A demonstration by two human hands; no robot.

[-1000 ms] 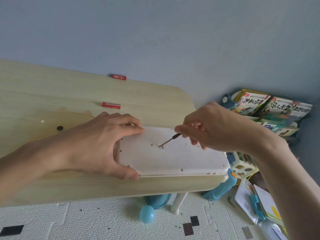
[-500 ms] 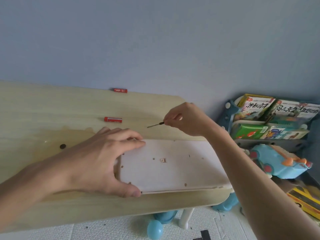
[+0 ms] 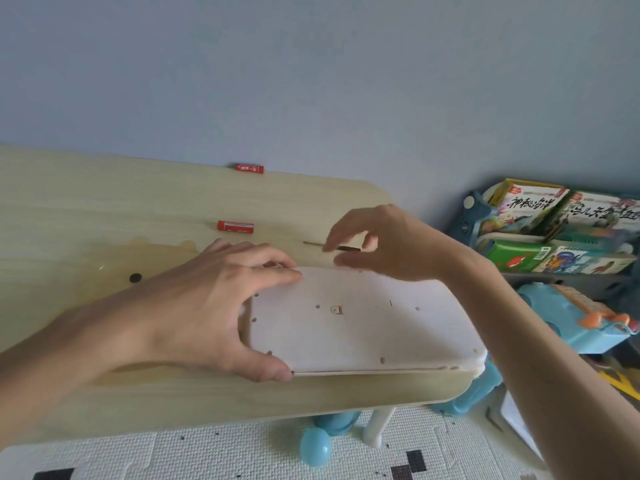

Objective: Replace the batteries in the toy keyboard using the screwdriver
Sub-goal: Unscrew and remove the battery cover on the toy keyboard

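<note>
The white toy keyboard [image 3: 349, 336] lies face down near the front right corner of the wooden table [image 3: 86, 202], with its screw hole showing in the middle of its back. My left hand [image 3: 197, 299] grips the keyboard's left end, thumb on the front edge. The thin screwdriver [image 3: 348, 249] lies on the table just behind the keyboard, tip pointing left. My right hand [image 3: 391, 244] hovers over its handle with fingers apart. Two red batteries lie further back: one [image 3: 235, 226] mid-table, the other [image 3: 250, 168] at the far edge by the wall.
A small dark round thing [image 3: 135, 277] sits on the table left of my left hand. To the right, on the floor, stand a rack of picture books [image 3: 540, 233] and a blue toy [image 3: 575, 317]. A blue ball [image 3: 314, 446] lies on the mat under the table.
My right hand lifted the screwdriver out of the keyboard's screw hole, carried it back behind the keyboard and set it down on the table, fingers spreading. My left hand kept its hold.
</note>
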